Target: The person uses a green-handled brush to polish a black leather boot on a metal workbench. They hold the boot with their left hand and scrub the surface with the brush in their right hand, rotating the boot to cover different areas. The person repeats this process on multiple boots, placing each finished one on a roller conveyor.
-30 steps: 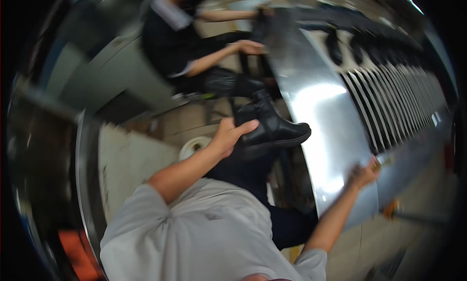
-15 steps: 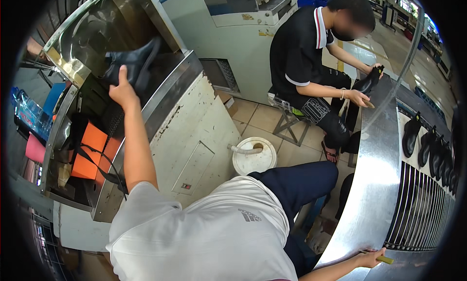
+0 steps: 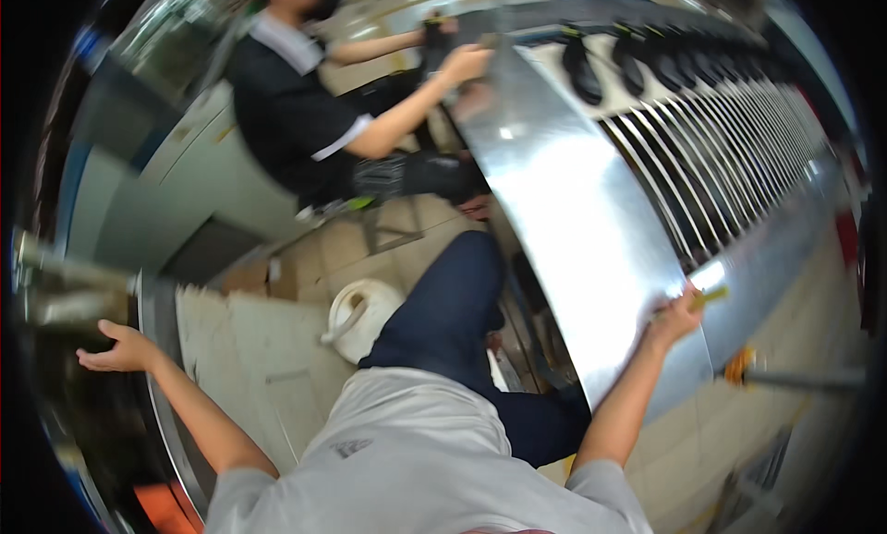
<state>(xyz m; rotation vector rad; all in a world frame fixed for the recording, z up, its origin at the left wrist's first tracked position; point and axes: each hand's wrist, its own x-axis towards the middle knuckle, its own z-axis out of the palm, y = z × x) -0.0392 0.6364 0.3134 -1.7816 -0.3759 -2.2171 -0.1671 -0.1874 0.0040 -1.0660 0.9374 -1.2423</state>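
Resting on the curved metal panel (image 3: 573,229), right hand (image 3: 674,317) pinched a small yellow piece (image 3: 710,297) | left hand (image 3: 120,349) open, empty, by machine rim (image 3: 152,349) | white bucket (image 3: 365,317) on floor between | seated co-worker (image 3: 296,118) beyond.

Factory floor, steel conveyor (image 3: 573,220) with slatted belt (image 3: 730,146), black shoes (image 3: 582,67), seated co-worker (image 3: 305,118)

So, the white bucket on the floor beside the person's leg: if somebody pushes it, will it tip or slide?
The white bucket looks squat and wide, so it probably slides rather than tips. The tiled floor seems smooth, helping that. Its contents are unclear, so weight is uncertain.
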